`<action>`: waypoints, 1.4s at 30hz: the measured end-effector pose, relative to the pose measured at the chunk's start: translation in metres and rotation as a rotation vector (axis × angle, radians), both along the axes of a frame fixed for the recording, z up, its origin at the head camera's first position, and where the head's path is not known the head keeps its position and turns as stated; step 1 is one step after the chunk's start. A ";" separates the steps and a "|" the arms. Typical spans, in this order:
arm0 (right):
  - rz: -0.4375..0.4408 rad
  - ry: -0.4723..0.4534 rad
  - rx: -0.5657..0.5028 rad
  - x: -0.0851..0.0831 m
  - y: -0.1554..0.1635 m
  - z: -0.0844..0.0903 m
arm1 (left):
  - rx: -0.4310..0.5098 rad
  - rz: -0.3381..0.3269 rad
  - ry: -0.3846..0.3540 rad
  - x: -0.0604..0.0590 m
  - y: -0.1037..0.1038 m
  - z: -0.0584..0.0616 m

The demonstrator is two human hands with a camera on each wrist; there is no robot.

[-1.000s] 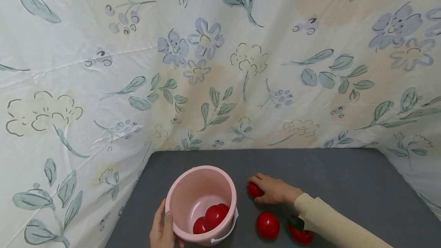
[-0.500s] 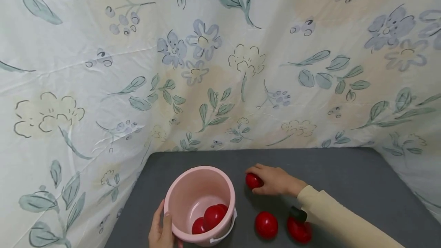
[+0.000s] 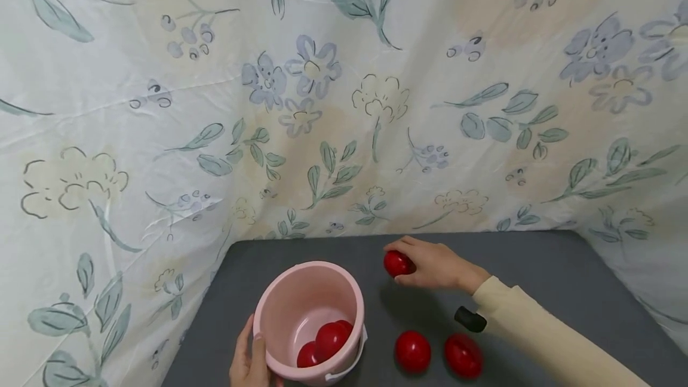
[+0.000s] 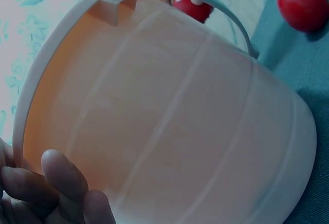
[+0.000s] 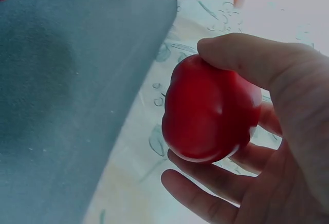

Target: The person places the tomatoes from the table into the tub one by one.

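Note:
A pink bucket [image 3: 335, 282] with a pale handle stands tilted on the dark table, and several red apples [image 3: 331, 339] lie inside it. My left hand [image 3: 249, 360] grips the bucket at its left side near the rim. In the left wrist view, fingers [image 4: 64, 175] rest on the bucket's outer wall. My right hand [image 3: 435, 263] holds a glossy, lobed red apple [image 5: 211, 111] above the table, to the right of the bucket. The thumb lies over one side of the apple, with fingers around the other.
Two more red apples, a round one [image 3: 412, 352] and one [image 3: 463, 356] to its right, lie on the grey tabletop [image 3: 516, 279] near the front. A black wrist camera [image 3: 470, 319] hangs under the right sleeve. Flowered cloth [image 3: 322, 106] walls the table's back and sides.
My right hand has lifted the apple off the table and carried it up and away from the front edge. My left hand stays on the bucket. The head view shifts slightly.

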State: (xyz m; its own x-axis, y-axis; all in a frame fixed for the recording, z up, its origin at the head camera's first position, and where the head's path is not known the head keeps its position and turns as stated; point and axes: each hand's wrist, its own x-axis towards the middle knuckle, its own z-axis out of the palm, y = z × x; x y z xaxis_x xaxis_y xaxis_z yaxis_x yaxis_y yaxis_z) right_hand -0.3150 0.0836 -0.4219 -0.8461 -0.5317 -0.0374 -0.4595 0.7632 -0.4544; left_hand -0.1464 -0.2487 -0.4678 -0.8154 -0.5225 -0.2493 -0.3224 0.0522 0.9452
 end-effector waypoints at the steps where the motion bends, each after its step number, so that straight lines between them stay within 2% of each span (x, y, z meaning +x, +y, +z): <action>1: -0.005 -0.001 -0.002 0.000 0.000 0.002 | 0.004 0.001 0.006 0.000 0.000 -0.001; 15: -0.035 0.032 -0.051 -0.002 0.001 0.040 | 0.025 0.010 0.044 0.002 0.000 -0.001; 24: 0.009 0.142 -0.071 -0.001 -0.004 0.066 | -0.028 0.009 0.029 0.005 -0.002 -0.003; 32: -0.001 0.161 -0.088 0.000 -0.005 0.085 | -0.030 -0.007 0.028 0.006 -0.004 -0.002; 39: 0.005 0.239 -0.075 0.002 -0.007 0.105 | -0.021 -0.002 0.025 0.005 -0.004 -0.002; 42: 0.010 0.241 -0.066 0.003 -0.009 0.109 | -0.020 -0.001 0.023 0.005 -0.004 -0.002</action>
